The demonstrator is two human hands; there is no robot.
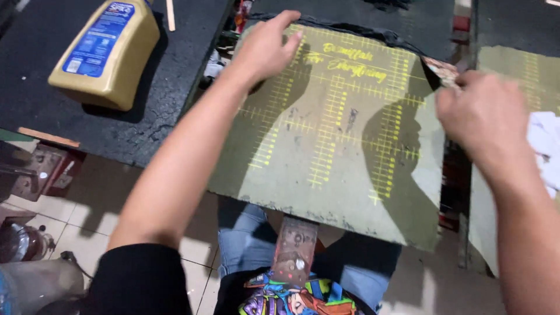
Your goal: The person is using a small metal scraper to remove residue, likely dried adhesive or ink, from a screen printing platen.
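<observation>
Head view: looking down over a printing station.
Mount arm (pixel 294 251): nearest, under board's near edge, above person's jeans.
Board (pixel 332 175): olive platen with yellow ruler grid, centre of view.
Right hand (pixel 487 119): fingers curled, pinching small patterned scrap (pixel 441 70) at board's right far corner.
Left hand (pixel 265 49): flat, fingers spread, pressing board's far left corner; holds nothing.
Black cloth (pixel 361 28): peeks along far edge.
Yellow bottle (pixel 108 52): lying on black table (pixel 163 105), far left.

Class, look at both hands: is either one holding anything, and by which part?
The left hand lies flat on the board, holding nothing. The right hand seems to pinch a thin sheet at the board's far right corner.
</observation>
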